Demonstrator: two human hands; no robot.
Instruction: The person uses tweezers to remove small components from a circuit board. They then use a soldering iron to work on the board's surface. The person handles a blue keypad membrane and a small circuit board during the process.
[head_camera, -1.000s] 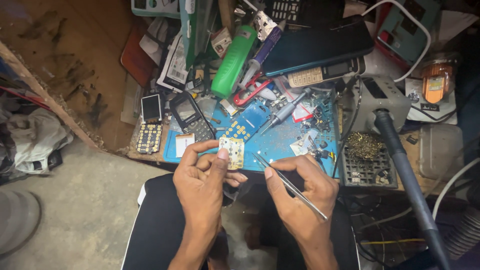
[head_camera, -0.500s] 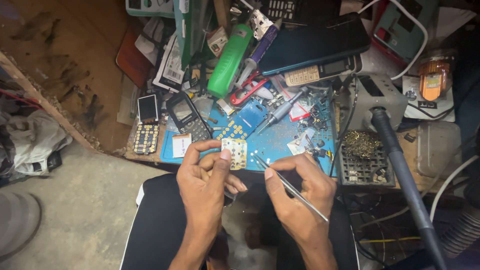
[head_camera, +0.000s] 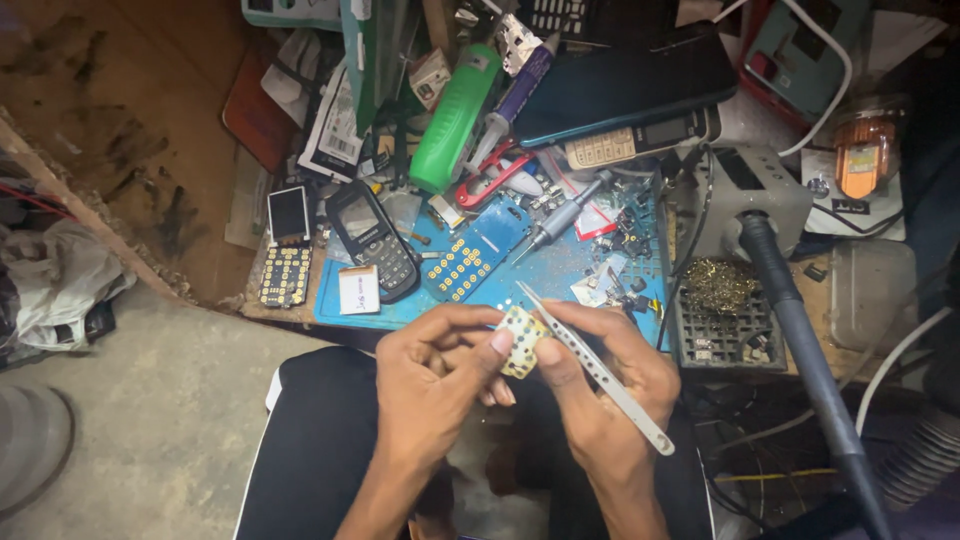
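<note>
Keypad board (head_camera: 522, 340), small and pale with yellow contacts, sits low-centre, pinched by our left hand (head_camera: 437, 385); our right hand (head_camera: 608, 385) grips metal tweezers (head_camera: 595, 368) against it. We judge picking underway, needing steadiness.

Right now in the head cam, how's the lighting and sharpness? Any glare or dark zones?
Head view: light falls mainly on the blue mat and both hands, left hand and right hand, which hold a small keypad sheet and tweezers, all fairly sharp. Mild sheen on the dark phone. Right edge and bottom corners sink into shadow; details there are hard to read.
</note>
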